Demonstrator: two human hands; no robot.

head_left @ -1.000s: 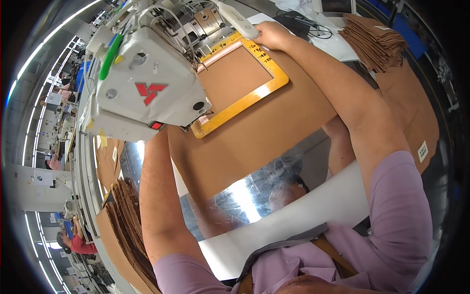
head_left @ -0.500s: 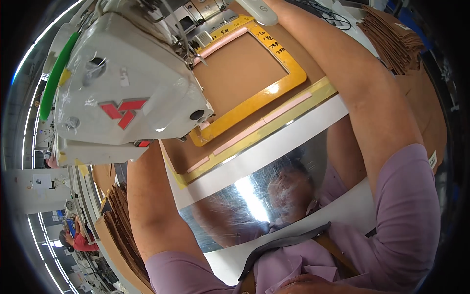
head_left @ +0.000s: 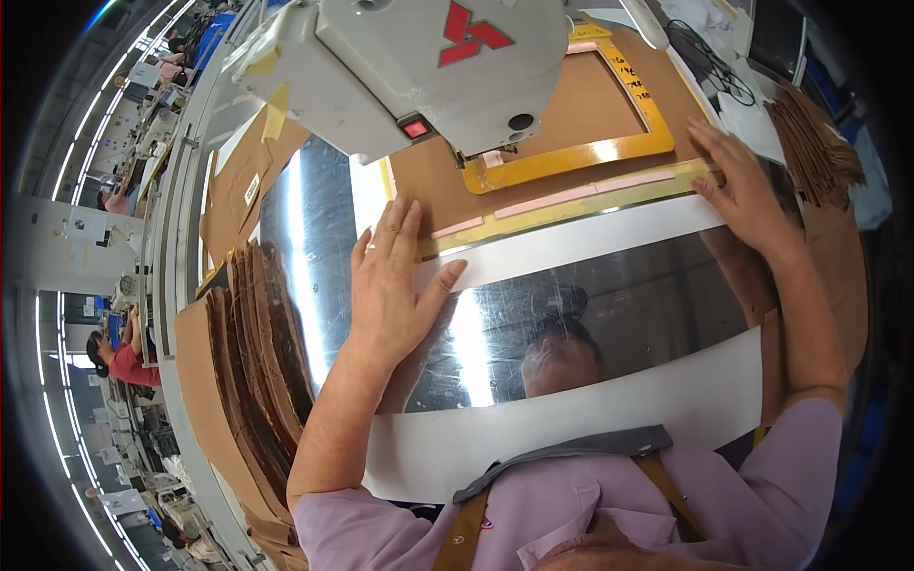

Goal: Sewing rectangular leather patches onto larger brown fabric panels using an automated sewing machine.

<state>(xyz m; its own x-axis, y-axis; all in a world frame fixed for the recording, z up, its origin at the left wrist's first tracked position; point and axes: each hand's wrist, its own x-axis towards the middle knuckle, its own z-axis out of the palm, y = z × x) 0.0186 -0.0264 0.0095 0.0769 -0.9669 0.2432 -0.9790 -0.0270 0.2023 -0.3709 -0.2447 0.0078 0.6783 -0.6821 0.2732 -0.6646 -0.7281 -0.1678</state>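
A brown sheet (head_left: 438, 195) lies beneath a yellow clamp frame (head_left: 571, 164) with handwriting on it. Along the sheet's near edge runs a pale yellow strip (head_left: 533, 221) with pink pieces (head_left: 547, 200). My left hand (head_left: 390, 285) rests flat at the left end of this strip, fingers stretched and thumb apart. At its right end lies my right hand (head_left: 743, 195), fingers spread over the sheet's corner. Neither hand grips anything. Above the frame's left part stands a white sewing machine head (head_left: 428, 76) with a red emblem; it hides the needle area and part of the frame.
A shiny metal plate (head_left: 609, 314) on the white table (head_left: 571, 419) lies nearest me. Brown pieces are stacked at the left (head_left: 252, 352) and far right (head_left: 814, 143). A black cable (head_left: 709, 67) is at the back right. Other people work far off at the left.
Both hands have come back toward me, the left out from behind the machine head, the right from the far side of the frame, to the strip's ends. My view has shifted left.
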